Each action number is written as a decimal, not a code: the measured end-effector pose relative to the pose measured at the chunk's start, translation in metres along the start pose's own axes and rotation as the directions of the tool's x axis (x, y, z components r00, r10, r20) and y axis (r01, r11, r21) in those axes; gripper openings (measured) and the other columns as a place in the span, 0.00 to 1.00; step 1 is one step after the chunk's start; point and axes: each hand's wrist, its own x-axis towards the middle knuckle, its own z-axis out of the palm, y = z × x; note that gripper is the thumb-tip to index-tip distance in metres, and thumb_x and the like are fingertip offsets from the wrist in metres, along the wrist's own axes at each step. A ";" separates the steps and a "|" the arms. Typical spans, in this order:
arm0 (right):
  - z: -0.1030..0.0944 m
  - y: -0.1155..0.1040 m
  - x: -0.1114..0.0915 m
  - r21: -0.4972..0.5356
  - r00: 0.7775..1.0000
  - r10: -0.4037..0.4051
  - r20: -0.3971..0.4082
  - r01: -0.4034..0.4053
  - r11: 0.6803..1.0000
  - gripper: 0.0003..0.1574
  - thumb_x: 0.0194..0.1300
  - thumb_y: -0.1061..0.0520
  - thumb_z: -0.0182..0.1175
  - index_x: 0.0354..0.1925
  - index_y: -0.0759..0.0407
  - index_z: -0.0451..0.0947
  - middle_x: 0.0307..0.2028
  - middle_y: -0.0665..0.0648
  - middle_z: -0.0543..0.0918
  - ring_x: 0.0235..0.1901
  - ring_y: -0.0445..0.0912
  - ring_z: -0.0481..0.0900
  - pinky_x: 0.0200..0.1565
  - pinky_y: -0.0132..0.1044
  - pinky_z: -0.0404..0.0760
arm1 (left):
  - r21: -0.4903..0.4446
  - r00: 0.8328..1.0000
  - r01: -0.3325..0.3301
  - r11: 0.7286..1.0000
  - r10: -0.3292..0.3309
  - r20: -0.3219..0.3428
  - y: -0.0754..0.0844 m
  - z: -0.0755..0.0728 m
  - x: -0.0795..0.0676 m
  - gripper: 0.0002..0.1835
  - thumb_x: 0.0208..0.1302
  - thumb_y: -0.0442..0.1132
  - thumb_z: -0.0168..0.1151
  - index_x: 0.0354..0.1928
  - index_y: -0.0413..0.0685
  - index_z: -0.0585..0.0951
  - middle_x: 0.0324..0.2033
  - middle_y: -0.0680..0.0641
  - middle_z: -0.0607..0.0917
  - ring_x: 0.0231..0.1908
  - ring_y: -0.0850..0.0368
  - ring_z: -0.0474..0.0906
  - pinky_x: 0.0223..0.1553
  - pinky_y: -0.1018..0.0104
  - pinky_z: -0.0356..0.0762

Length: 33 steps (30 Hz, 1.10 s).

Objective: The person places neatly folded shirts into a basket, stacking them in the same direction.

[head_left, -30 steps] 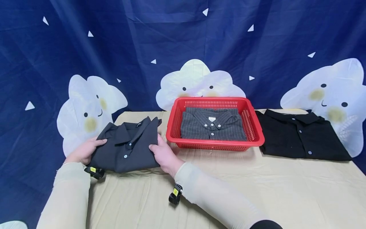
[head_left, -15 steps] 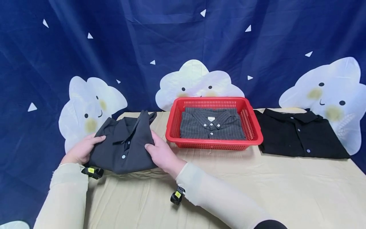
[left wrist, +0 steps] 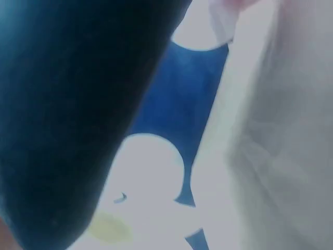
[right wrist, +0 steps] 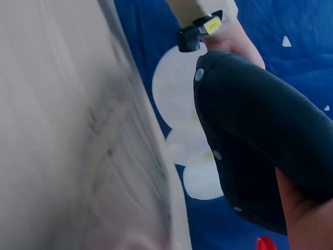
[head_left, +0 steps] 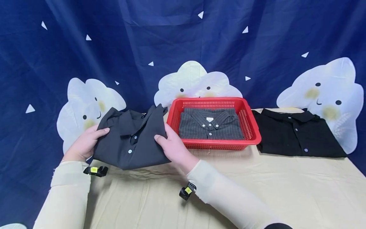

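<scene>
A folded dark grey button-up shirt [head_left: 148, 143] is held up off the table at the left, its collar facing away from me. My left hand [head_left: 85, 143] grips its left side, thumb on top and fingers hidden beneath. On the opposite side my right hand [head_left: 177, 148] holds the edge the same way. From the right wrist, the shirt [right wrist: 260, 104] shows as a thick fold above the table, with the left hand [right wrist: 242, 44] at its far end. The left wrist view is mostly filled by the dark cloth [left wrist: 67, 104].
Just right of my right hand stands a red plastic basket [head_left: 211, 142] with a folded pinstriped shirt [head_left: 194, 128] inside. Beyond it lies a folded black shirt [head_left: 314, 140]. All rest on a beige-covered table [head_left: 257, 184], backed by a blue cloud-patterned curtain [head_left: 143, 31].
The grey shirt has risen off the table and shifted slightly right toward the basket, carried by both hands. The basket and the other shirts stay where they were.
</scene>
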 end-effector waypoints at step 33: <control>-0.108 -0.018 -0.015 0.094 0.990 -0.048 -0.133 0.061 0.994 0.31 0.74 0.64 0.46 0.73 0.51 0.65 0.60 0.60 0.79 0.49 0.52 0.84 0.53 0.44 0.82 | 0.210 0.936 -0.264 0.941 0.302 -0.180 0.024 0.099 0.031 0.19 0.76 0.40 0.58 0.64 0.42 0.72 0.44 0.53 0.87 0.37 0.60 0.86 0.39 0.68 0.84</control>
